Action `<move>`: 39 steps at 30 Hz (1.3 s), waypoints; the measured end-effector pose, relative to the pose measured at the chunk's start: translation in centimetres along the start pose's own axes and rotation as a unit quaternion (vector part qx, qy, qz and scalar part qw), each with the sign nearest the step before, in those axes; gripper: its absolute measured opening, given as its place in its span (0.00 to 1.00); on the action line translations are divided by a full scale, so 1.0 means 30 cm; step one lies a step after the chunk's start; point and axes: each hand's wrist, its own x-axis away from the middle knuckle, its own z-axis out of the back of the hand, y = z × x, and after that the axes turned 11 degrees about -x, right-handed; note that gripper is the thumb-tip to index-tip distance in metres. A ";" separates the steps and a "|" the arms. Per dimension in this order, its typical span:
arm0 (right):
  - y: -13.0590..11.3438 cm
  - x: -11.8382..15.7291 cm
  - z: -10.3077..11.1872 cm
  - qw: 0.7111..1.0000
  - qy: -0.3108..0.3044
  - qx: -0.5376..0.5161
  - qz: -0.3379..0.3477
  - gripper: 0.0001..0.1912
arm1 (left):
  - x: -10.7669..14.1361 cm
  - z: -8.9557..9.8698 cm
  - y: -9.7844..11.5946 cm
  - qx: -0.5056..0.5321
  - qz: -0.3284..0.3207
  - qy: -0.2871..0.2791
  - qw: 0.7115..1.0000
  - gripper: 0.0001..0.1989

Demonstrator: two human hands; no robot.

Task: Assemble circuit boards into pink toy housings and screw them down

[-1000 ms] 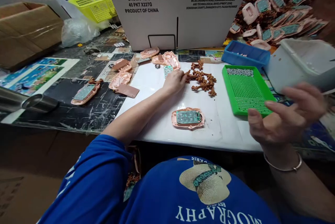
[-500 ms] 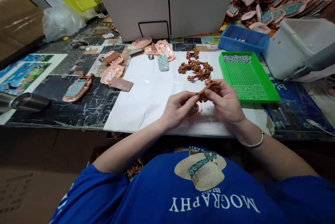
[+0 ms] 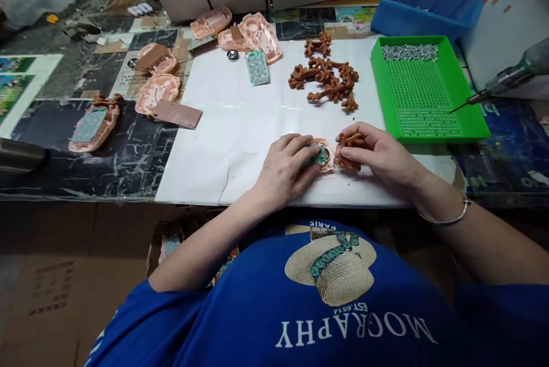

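My left hand (image 3: 286,168) is closed round a pink shell (image 3: 329,152) with a green circuit board (image 3: 321,155) in it, on the white sheet near the front edge. Just to its right, my right hand (image 3: 377,155) pinches a brown antler-shaped piece (image 3: 351,139) beside the shell's end. The fingers of my left hand cover much of the shell. Farther back on the sheet lies a pile of similar brown pieces (image 3: 328,78). A loose circuit board (image 3: 258,67) lies to the left of the pile.
A green tray (image 3: 465,92) with small screws (image 3: 409,52) stands at the right, below a blue bin (image 3: 429,4). An electric screwdriver (image 3: 506,78) reaches in from the right. More pink shells (image 3: 158,92) lie at the left, near a metal cylinder (image 3: 21,154).
My left hand has let go of the brown piece and moved down onto the pink shell. My right hand keeps the brown piece, now lower beside the shell. The view has tilted down.
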 end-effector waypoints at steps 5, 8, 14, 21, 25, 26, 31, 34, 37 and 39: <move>-0.007 0.003 -0.012 0.999 -0.026 0.023 -0.002 0.11 | 0.001 0.000 -0.004 0.013 -0.002 -0.005 1.000 0.14; 0.003 0.004 -0.015 0.999 -0.026 0.034 0.002 0.12 | 0.003 -0.004 -0.006 0.019 -0.003 0.003 1.000 0.14; 0.017 0.011 -0.021 0.992 0.011 0.114 0.062 0.11 | -0.002 -0.002 -0.008 0.026 -0.005 -0.001 1.000 0.14; 0.000 -0.011 -0.019 0.977 0.006 0.203 0.061 0.11 | -0.008 0.008 -0.015 0.049 0.008 -0.038 0.998 0.14; 0.003 -0.018 -0.015 0.977 0.006 0.202 0.064 0.18 | -0.002 0.014 -0.010 0.068 0.012 -0.035 0.997 0.14; 0.005 -0.014 -0.014 0.976 0.013 0.206 0.069 0.19 | 0.000 0.017 -0.008 0.071 0.012 -0.037 0.997 0.13; 0.022 0.010 -0.009 0.971 0.061 0.208 0.098 0.12 | 0.005 0.027 0.003 0.071 0.013 -0.048 0.996 0.12; 0.025 0.008 -0.005 0.978 0.058 0.179 0.092 0.10 | 0.003 0.025 0.005 0.069 0.009 -0.046 0.997 0.12; 0.020 -0.004 -0.001 0.979 0.038 0.183 0.086 0.10 | 0.003 0.023 0.005 0.071 0.005 -0.046 0.996 0.12; 0.016 -0.010 0.002 0.979 0.026 0.187 0.079 0.10 | 0.005 0.023 0.005 0.070 0.008 -0.048 0.996 0.12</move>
